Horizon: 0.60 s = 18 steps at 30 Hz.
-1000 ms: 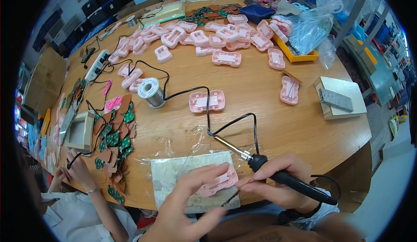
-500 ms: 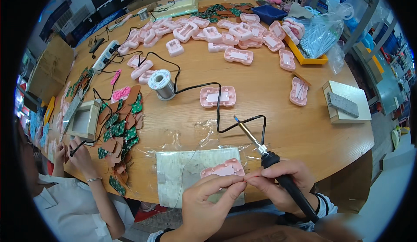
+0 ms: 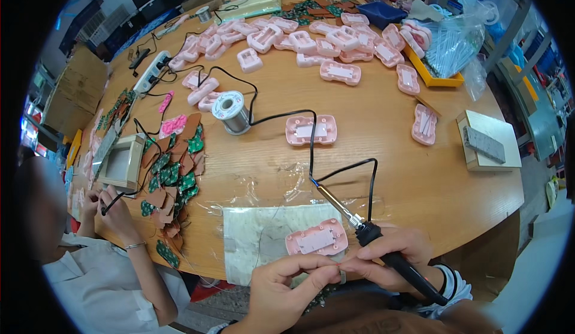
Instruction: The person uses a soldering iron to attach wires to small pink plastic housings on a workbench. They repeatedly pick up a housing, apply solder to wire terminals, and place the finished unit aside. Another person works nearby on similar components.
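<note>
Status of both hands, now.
Left hand: closed in a pinch; what is in its grip is too small to tell.
Right hand: closed, holding the iron.

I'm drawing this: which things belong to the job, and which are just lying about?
Seemingly part of the job:
black-handled metal soldering iron, in the right hand
pink plastic shell on the whitish rectangular mat

Probably just lying about:
grey rectangular block
dark-blue plastic tray
clear plastic bag of pale-blue sticks
</note>
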Tool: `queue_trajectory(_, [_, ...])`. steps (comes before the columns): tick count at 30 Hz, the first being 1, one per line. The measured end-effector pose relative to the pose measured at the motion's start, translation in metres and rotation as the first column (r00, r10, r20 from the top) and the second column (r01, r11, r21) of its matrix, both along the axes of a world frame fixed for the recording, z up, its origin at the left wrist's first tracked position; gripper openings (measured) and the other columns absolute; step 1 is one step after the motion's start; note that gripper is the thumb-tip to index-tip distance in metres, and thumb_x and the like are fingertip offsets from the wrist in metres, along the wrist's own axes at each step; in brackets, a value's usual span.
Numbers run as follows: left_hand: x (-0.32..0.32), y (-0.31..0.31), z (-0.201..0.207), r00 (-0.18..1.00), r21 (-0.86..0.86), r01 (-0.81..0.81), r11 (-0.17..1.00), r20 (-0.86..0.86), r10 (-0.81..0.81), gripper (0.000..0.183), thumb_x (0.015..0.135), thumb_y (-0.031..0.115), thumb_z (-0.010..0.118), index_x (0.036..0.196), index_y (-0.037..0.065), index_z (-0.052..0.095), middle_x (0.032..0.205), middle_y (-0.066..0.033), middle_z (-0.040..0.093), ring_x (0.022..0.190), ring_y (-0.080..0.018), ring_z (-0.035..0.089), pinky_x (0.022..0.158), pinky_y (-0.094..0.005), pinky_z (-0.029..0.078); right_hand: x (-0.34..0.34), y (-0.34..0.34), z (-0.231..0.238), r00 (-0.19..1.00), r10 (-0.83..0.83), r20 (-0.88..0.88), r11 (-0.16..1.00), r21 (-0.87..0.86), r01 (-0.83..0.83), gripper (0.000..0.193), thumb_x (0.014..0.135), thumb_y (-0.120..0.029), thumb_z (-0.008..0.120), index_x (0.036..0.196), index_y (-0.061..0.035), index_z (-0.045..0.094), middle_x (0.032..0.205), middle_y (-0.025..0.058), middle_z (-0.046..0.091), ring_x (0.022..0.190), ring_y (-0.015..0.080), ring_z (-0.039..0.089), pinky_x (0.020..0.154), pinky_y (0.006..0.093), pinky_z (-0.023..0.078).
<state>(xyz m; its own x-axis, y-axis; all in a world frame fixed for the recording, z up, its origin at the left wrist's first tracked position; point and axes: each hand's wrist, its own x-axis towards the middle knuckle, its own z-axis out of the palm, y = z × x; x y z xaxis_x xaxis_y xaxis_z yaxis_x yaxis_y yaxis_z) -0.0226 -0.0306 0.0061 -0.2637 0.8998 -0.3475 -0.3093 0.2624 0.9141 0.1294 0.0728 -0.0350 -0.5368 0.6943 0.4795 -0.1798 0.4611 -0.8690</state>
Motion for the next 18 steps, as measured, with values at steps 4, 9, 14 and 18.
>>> queue_trajectory(4, [-0.006, -0.008, -0.009, 0.993, 0.097, -0.089, 0.991, 0.087, 0.080, 0.012, 0.091, 0.007, 0.062, 0.095, -0.004, 0.064, 0.082, -0.0066, 0.067, 0.073, -0.0104, 0.063, 0.068, -0.0209, 0.049, 0.000, 0.005, 0.000, 0.992, 0.064, -0.109, 0.997, -0.038, -0.069, 0.032, 0.080, -0.018, 0.076, 0.104, -0.0013, 0.065, 0.066, 0.0066, 0.061, 0.054, 0.0139, 0.054, 0.047, 0.0269, 0.039])
queue_trajectory(9, [-0.025, -0.028, -0.008, 0.998, 0.052, -0.057, 0.997, 0.042, 0.055, 0.007, 0.091, 0.004, 0.060, 0.094, -0.002, 0.062, 0.085, -0.0054, 0.065, 0.079, -0.0109, 0.062, 0.072, -0.0227, 0.049, 0.027, 0.004, 0.002, 0.986, -0.108, -0.128, 0.910, -0.412, 0.047, 0.066, 0.086, -0.048, 0.064, 0.123, 0.0002, 0.039, 0.092, 0.0158, 0.057, 0.063, 0.0116, 0.053, 0.053, 0.0225, 0.041])
queue_trajectory(14, [-0.043, -0.040, 0.011, 0.876, -0.060, -0.047, 0.997, -0.483, 0.012, 0.005, 0.089, -0.001, 0.062, 0.091, -0.004, 0.064, 0.082, -0.0036, 0.066, 0.075, -0.0105, 0.062, 0.068, -0.0228, 0.049, 0.057, 0.030, -0.011, 0.934, -0.290, -0.208, 0.873, -0.457, 0.169, 0.043, 0.083, -0.028, 0.065, 0.106, -0.0055, 0.037, 0.080, 0.0135, 0.055, 0.050, 0.0097, 0.045, 0.043, 0.0222, 0.036])
queue_trajectory(18, [-0.056, -0.040, 0.016, 0.517, -0.004, -0.010, 1.000, -0.856, 0.002, 0.008, 0.081, -0.002, 0.068, 0.088, 0.001, 0.067, 0.074, -0.0082, 0.065, 0.068, -0.0181, 0.062, 0.064, -0.0271, 0.048, 0.075, 0.042, -0.014, 0.836, -0.172, -0.521, 0.702, -0.660, -0.266, 0.026, 0.084, -0.016, 0.058, 0.102, -0.0095, 0.041, 0.069, 0.0122, 0.055, 0.047, 0.0090, 0.040, 0.037, 0.0200, 0.029])
